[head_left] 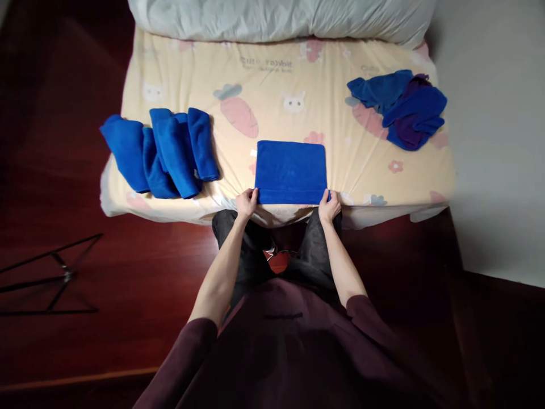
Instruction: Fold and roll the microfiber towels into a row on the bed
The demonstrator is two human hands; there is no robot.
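Note:
A blue towel (291,165) lies flat at the front edge of the bed, with a narrow strip turned over along its near side. My left hand (247,203) pinches the near left corner of that strip. At the near right corner, my right hand (329,205) is closed on the towel in the same way. To the left is a group of folded or rolled blue towels (176,156), lying side by side and partly overlapping. A loose, crumpled heap of blue and purple cloths (411,116) rests toward the right side of the bed.
The bed has a yellow sheet (272,102) printed with carrots and cats. A pale pillow or rolled quilt (276,20) spans its far side. A white wall (498,142) stands at the right. Black tripod legs (63,272) stand on the dark red floor at left.

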